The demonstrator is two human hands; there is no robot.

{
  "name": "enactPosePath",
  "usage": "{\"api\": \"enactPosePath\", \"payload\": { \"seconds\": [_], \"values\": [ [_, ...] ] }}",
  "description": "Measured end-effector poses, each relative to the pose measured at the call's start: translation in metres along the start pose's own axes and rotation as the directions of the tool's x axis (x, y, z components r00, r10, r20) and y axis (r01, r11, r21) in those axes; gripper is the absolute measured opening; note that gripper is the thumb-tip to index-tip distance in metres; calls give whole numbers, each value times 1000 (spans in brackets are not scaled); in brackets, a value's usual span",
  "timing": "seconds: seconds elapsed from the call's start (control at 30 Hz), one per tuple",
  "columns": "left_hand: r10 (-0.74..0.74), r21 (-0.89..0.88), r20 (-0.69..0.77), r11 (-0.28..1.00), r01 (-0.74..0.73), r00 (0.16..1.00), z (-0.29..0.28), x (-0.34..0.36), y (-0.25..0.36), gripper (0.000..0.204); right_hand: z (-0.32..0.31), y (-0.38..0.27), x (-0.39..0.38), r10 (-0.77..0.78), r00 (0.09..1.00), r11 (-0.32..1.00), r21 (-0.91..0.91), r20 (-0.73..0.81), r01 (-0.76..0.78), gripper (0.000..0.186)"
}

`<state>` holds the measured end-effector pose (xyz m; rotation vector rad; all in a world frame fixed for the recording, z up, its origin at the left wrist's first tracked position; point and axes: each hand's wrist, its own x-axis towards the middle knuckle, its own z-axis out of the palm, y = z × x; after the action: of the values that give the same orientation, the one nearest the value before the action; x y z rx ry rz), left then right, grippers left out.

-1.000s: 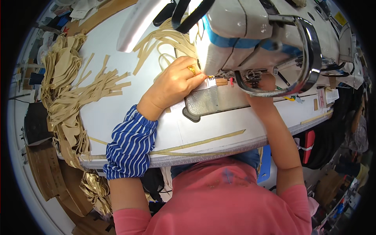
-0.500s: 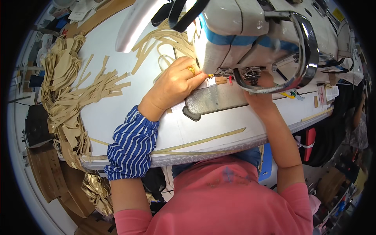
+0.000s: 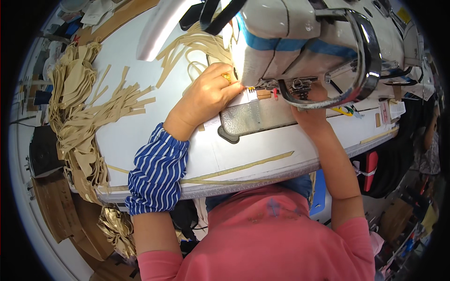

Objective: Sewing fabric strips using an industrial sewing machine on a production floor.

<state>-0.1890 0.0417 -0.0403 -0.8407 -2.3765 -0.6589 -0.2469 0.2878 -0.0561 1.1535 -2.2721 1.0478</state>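
Note:
My left hand [image 3: 209, 96], with a gold ring, rests at the left side of a white sewing machine [image 3: 267, 56] with a blue stripe. Its thumb and fingers are drawn together by the needle area; whatever lies between them is hidden. Beige fabric strips [image 3: 197, 44] lie just beyond this hand, some looping close to it. My right hand [image 3: 309, 114] reaches under the machine head, behind a curved metal bar [image 3: 368, 61]. Its fingers are mostly covered by the bar and machine parts. Between the hands is the machine's metal bed plate [image 3: 262, 117].
Stacked beige fabric pieces [image 3: 70, 84] and more strips [image 3: 108, 105] spread over the table's left side. A measuring tape [image 3: 234, 189] runs along its front edge. Narrow yellowish strips [image 3: 243, 167] lie nearby. A yellow-handled tool [image 3: 344, 111] is right of my right hand.
My left hand has shifted slightly left and away, its fingertips drawing back from the needle area. My right hand stays nearly where it was.

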Motion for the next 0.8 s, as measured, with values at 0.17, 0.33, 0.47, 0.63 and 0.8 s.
{"api": "enactPosePath", "payload": {
  "seconds": [0.17, 0.33, 0.47, 0.63, 0.8],
  "values": [
    [-12, 11, -8, 1000, 12, 1000, 2, -3, -4, 11, 3, 0, -4, -15, 1000, 996, -89, -22, 13, 9],
    [1, 36, 1, 999, -1, 1000, 4, 0, -7, 12, 7, 9, -8, -47, 998, 978, -204, -35, 39, 13],
    [46, 72, -19, 996, -45, 999, 6, -2, -12, 13, 6, 5, -2, 30, 1000, 990, -139, -4, -31, 14],
    [80, 320, -10, 945, -73, 997, -11, -2, -8, 6, 13, 12, -7, 54, 997, 993, -110, 62, -47, 18],
    [-418, 484, 85, 811, 329, 905, -27, 5, -31, 21, 21, 43, -24, 195, 981, 960, 207, -13, -188, 4]
  ]
}}
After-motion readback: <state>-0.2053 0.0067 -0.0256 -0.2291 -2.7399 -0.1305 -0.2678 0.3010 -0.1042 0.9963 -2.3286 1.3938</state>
